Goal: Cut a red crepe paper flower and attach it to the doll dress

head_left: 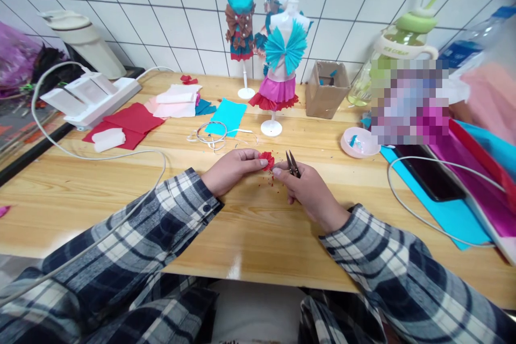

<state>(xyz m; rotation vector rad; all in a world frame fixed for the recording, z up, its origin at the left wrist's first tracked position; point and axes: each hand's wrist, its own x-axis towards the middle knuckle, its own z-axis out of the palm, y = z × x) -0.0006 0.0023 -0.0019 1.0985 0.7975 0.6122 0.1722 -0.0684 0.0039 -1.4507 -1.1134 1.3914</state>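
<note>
Between the thumb and fingers of my left hand (237, 167) is a small pleated piece of red crepe paper (266, 160). My right hand (308, 185) is closed around a pair of small dark thread snips (293, 164), blades pointing up and away. Its thumb and forefinger are pinched close to the red paper's right edge; whether they touch it I cannot make out. Tiny red scraps lie on the wooden table (250, 226) around the paper. Just beyond my hands stands a mini dress form (278, 64) with a blue paper bow and a pink and red skirt.
Behind are another dressed form (241, 27) and a cardboard box (328, 88). A pink bowl (360, 143) and a phone (429, 172) lie right. Left are red paper (137, 121), a power strip (100, 99) and a white cable (163, 166) crossing my left sleeve. Thin wire (212, 133) lies ahead.
</note>
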